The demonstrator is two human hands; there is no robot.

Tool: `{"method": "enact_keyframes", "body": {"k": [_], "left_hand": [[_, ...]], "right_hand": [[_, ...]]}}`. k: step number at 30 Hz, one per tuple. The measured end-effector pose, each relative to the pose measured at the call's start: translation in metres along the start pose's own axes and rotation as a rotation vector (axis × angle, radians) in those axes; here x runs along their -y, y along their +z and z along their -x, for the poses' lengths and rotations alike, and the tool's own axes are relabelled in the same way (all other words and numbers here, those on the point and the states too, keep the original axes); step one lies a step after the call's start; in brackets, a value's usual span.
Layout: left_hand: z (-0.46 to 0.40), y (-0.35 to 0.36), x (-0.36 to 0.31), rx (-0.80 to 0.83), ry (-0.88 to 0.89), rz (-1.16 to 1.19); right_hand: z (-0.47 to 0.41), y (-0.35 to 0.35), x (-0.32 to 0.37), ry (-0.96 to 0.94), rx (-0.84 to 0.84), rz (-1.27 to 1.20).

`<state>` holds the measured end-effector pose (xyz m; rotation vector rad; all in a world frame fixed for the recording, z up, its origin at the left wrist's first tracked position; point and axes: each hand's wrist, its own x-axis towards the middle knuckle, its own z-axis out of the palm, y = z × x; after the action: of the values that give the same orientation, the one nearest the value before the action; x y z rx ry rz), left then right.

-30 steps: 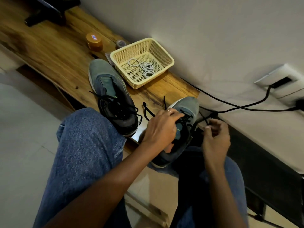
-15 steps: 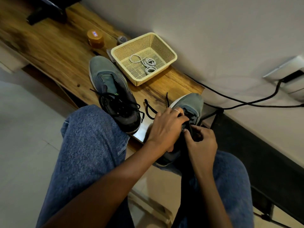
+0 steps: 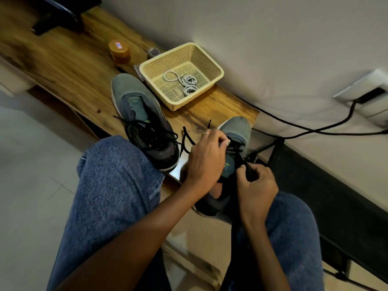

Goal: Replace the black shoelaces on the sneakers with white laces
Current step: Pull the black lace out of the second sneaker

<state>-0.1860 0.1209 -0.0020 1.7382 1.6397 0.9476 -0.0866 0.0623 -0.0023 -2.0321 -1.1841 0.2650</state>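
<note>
We see a seated person in blue jeans (image 3: 113, 196) working on a grey sneaker (image 3: 235, 135) propped between the knees against the edge of a wooden bench (image 3: 69, 66). The left hand (image 3: 206, 158) curls over the shoe's tongue, fingers gripping it, while the right hand (image 3: 257, 185) pinches a strand of its black lace (image 3: 239, 149) near the eyelets. The second sneaker (image 3: 142, 120) lies on the bench just beside the left knee, its black laces (image 3: 147, 133) loosened and tangled. Behind it, a cream plastic basket (image 3: 212, 66) holds the coiled white laces (image 3: 184, 81). An orange jar (image 3: 119, 51) stands farther along the bench.
</note>
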Motion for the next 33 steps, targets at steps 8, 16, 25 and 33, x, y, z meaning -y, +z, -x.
{"method": "enact_keyframes", "body": {"k": [8, 16, 25, 33], "left_hand": [[0.001, 0.004, 0.002, 0.089, 0.199, -0.132], [-0.001, 0.008, 0.012, -0.058, 0.455, -0.346], [-0.009, -0.002, 0.004, -0.272, 0.094, -0.09], [-0.006, -0.005, 0.003, -0.116, 0.194, -0.177]], "right_hand": [[-0.005, 0.002, -0.003, -0.025, 0.052, 0.04], [0.0, 0.0, -0.004, -0.078, 0.068, 0.019], [-0.001, 0.0, 0.0, -0.059, 0.045, -0.021], [-0.002, 0.001, -0.002, -0.068, 0.05, 0.016]]}}
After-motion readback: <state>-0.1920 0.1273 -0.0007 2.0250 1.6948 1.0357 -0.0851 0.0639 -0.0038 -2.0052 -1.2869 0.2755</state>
